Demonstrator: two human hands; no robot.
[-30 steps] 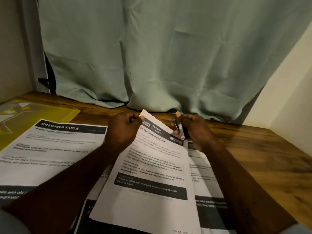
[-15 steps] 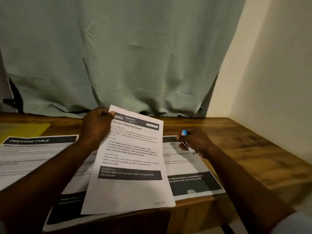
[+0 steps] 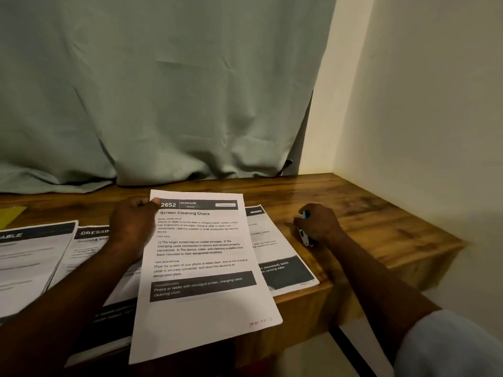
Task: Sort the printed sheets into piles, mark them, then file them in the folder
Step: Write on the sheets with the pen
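The left hand [image 3: 133, 227] pinches the top left corner of a thin white sheet [image 3: 201, 268], held flat over the front edge of the glossy wooden desk [image 3: 367, 213], above other sheets [image 3: 275, 251]. The right hand [image 3: 318, 224] rests on the desk near its right edge. It is clenched around a slim white pen [image 3: 302, 235] with a blue tip.

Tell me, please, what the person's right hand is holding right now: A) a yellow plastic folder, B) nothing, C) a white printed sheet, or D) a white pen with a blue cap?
D: the right hand curls round the white pen with a blue cap, while the left hand pinches the white printed sheet.
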